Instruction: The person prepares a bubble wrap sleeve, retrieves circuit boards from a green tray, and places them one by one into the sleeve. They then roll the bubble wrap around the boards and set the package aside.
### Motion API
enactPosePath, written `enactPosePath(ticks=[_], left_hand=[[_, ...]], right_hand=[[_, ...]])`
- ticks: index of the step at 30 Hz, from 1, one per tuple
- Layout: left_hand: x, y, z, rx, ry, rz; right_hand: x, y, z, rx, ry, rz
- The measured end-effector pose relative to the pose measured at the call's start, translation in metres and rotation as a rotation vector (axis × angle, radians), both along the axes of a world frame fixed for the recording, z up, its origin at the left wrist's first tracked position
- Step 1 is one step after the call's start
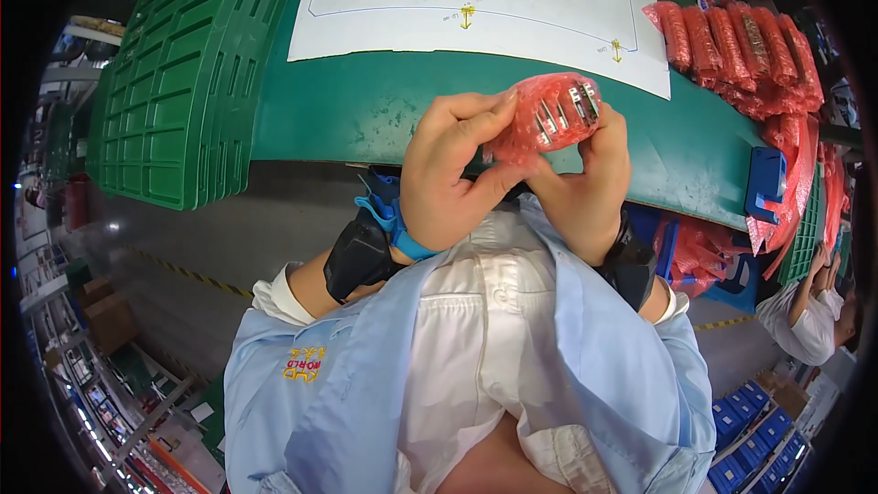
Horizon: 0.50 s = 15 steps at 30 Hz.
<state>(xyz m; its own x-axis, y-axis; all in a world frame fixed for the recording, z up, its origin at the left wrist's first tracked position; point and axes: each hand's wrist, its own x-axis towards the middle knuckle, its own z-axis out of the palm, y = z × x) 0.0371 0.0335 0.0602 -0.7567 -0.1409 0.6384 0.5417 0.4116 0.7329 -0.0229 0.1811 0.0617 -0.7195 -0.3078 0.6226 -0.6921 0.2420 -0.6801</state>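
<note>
Between my two hands is a bundle of silvery metal parts in red bubble wrap (529,139), held up over the near edge of the green table. The metal ends show at the bundle's upper right, where the wrap is open or see-through; I cannot tell which. My left hand (442,169) grips its left side, thumb below and fingers curled above. On the other side my right hand (590,187) closes round it, with thumb underneath and fingers behind, partly hidden. Both wrists wear black bands, and the left also has a blue strap.
The green table (347,114) carries a white marked sheet (384,0) at the back. Several red-wrapped bundles (732,41) lie at the right, beyond a blue tape dispenser-like block (765,185). Stacked green crates (174,82) stand left. Another person (805,316) works at far right.
</note>
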Motion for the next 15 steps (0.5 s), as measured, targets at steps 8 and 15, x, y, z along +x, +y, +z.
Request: enactPosePath(ticks=[8, 15], left_hand=[[-0.0012, 0.0015, -0.0106, -0.044, 0.020, 0.010], [-0.0063, -0.0037, -0.0046, 0.015, 0.003, 0.072]], right_hand=[[0.0022, -0.0039, -0.0034, -0.034, -0.115, -0.131], [0.0088, -0.0006, -0.0012, -0.045, -0.193, 0.057]])
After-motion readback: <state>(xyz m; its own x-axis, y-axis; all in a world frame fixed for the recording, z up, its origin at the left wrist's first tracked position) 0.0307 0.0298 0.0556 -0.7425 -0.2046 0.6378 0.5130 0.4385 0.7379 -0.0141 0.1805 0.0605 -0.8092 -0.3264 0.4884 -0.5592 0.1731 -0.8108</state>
